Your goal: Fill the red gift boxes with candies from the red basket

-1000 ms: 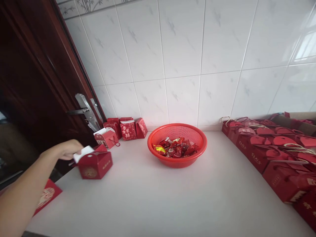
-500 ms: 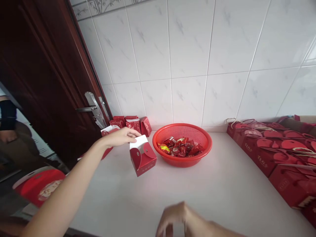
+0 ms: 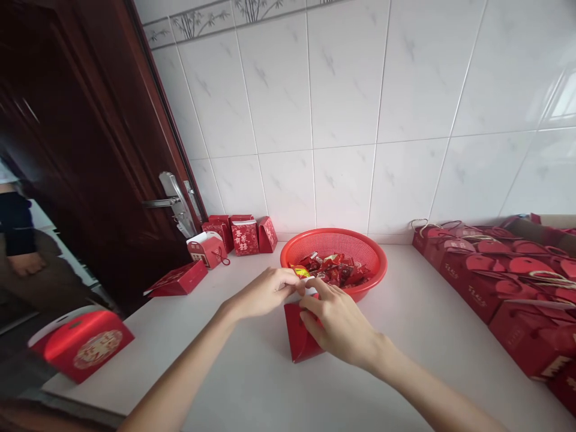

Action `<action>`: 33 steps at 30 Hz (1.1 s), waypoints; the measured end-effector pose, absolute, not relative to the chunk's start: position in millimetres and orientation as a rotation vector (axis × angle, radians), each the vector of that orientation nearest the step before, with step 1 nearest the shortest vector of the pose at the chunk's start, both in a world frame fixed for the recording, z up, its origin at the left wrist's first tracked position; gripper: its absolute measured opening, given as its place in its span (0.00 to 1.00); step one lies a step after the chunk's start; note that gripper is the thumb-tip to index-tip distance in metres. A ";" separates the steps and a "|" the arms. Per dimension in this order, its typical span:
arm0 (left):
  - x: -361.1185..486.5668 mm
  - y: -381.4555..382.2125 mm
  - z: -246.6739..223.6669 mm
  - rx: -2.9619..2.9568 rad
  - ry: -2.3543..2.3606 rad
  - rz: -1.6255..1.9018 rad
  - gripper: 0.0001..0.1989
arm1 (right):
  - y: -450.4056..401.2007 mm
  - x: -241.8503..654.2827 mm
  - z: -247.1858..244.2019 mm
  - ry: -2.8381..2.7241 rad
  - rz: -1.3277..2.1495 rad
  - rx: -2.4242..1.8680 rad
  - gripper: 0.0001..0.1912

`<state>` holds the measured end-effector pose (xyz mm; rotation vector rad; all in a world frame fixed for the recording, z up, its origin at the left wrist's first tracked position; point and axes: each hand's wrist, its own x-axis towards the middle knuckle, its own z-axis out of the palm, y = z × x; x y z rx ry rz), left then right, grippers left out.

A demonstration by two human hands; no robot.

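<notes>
A red box (image 3: 300, 336) stands on the white table in front of the red basket (image 3: 378, 267), its top partly covered by my hands. My left hand (image 3: 270, 291) is closed at the box's upper left edge, fingertips pinched at the white inner flap. My right hand (image 3: 335, 318) has its fingers curled over the top and right side of the same box. The fingertips of both hands nearly meet. Wrapped sweets (image 3: 335, 270), mostly red with a yellow one, lie in the basket behind.
Red boxes (image 3: 245, 237) stand by the wall at the back left, and a larger red box (image 3: 85, 345) is at the left edge. Rows of red boxes (image 3: 477, 270) fill the right side. A person's hand (image 3: 26, 264) shows beyond the door (image 3: 90, 150).
The red box has moved right and nearer to me, in front of the basket. My right hand has risen from the lower edge onto it, and my left hand has moved right with it.
</notes>
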<state>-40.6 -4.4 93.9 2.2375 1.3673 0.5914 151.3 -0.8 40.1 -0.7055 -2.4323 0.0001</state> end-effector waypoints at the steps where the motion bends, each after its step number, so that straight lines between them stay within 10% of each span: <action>1: -40.5 -3.0 90.2 2.228 1.358 0.603 0.16 | -1.0 152.5 40.5 -2.457 0.017 -0.761 0.10; 17: -10.6 7.4 60.7 2.282 1.448 0.696 0.09 | 9.8 182.8 57.1 -2.514 0.548 -1.186 0.08; 33: -76.8 -11.4 44.2 1.656 1.120 0.394 0.41 | 66.0 223.0 51.2 -2.661 1.438 -0.703 0.21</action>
